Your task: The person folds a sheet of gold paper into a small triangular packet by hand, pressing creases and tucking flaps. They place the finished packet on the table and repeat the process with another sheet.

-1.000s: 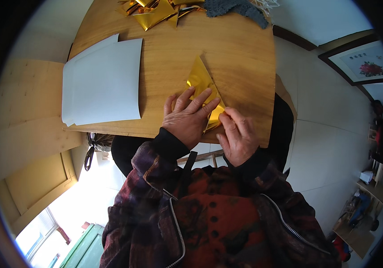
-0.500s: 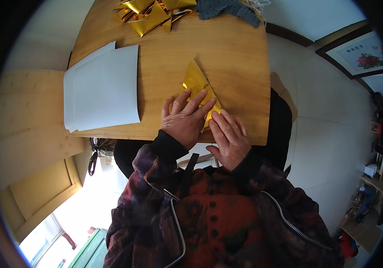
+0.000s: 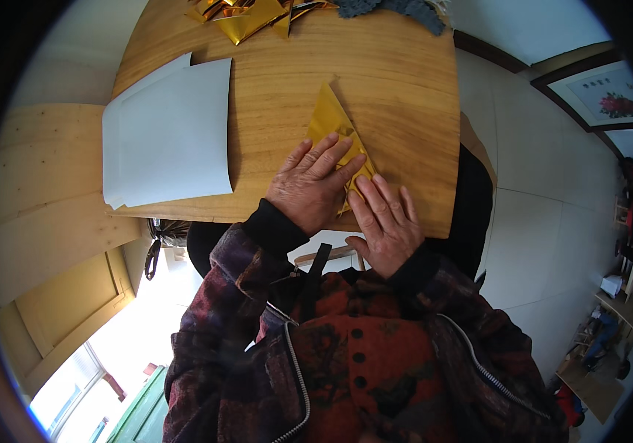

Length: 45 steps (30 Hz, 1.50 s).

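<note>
A piece of shiny gold paper (image 3: pixel 328 116), folded to a pointed triangle, lies near the front edge of the wooden table (image 3: pixel 279 74). Its tip points away from me. My left hand (image 3: pixel 316 181) rests on it, palm down with the fingers spread and covering its middle. At the paper's lower right edge lies my right hand (image 3: pixel 386 221), fingers stretched out flat and the thumb apart. Neither hand grips the paper. Its near end is partly hidden beneath the hands.
White sheets (image 3: pixel 169 133) lie stacked at the table's left. A pile of gold folded pieces (image 3: pixel 254 21) and dark grey cloth (image 3: pixel 398 11) sit at the far edge. A black bag (image 3: pixel 165 236) hangs below the left front. A framed picture (image 3: pixel 604 96) stands at the right.
The view has shifted slightly, so table and sheets appear higher. My left hand stays on the gold paper; its fingers and the right hand's have moved only slightly along the fold.
</note>
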{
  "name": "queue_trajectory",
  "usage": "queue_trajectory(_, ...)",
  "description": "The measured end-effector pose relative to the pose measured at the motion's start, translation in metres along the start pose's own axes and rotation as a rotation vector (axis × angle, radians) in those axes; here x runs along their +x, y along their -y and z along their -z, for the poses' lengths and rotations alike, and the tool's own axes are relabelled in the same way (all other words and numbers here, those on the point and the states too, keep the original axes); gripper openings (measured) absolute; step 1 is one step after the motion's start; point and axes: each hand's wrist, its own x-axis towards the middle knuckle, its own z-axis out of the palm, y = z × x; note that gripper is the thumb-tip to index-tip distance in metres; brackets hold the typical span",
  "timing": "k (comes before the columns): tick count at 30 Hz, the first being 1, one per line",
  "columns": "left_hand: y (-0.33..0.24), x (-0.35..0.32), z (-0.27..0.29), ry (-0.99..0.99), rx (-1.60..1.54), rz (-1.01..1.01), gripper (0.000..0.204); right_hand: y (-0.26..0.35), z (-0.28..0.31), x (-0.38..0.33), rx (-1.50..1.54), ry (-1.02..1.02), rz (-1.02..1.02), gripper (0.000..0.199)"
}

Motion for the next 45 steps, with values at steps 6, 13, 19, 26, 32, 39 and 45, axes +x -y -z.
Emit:
queue_trajectory(6, 0.004, -0.002, -0.002, -0.02, -0.019, -0.019, 0.063, 0.002, -0.001, 0.002, 0.001, 0.011, -0.021, 0.092)
queue_trajectory(13, 0.001, 0.0, -0.002, -0.033, -0.062, -0.011, 0.062, 0.003, 0.001, 0.002, 0.02, 0.036, -0.04, 0.095)
queue_trajectory(19, 0.001, 0.001, -0.002, -0.037, -0.052, -0.007, 0.059, 0.003, -0.001, 0.003, -0.028, 0.012, -0.027, 0.092)
queue_trajectory(26, 0.001, 0.001, -0.004, -0.077, -0.026, -0.014, 0.056, 0.004, -0.004, 0.002, -0.113, 0.029, -0.021, 0.086)
queue_trajectory(32, 0.001, 0.0, -0.006, -0.095, -0.013, -0.009, 0.055, 0.011, -0.01, -0.007, -0.143, 0.019, 0.033, 0.083)
queue_trajectory(39, 0.004, -0.002, -0.007, -0.066, -0.023, -0.012, 0.053, 0.025, -0.016, -0.02, -0.005, 0.054, 0.133, 0.079)
queue_trajectory(45, 0.01, 0.001, -0.014, -0.09, 0.001, -0.037, 0.048, 0.023, -0.008, -0.023, 0.189, -0.019, 0.226, 0.076)
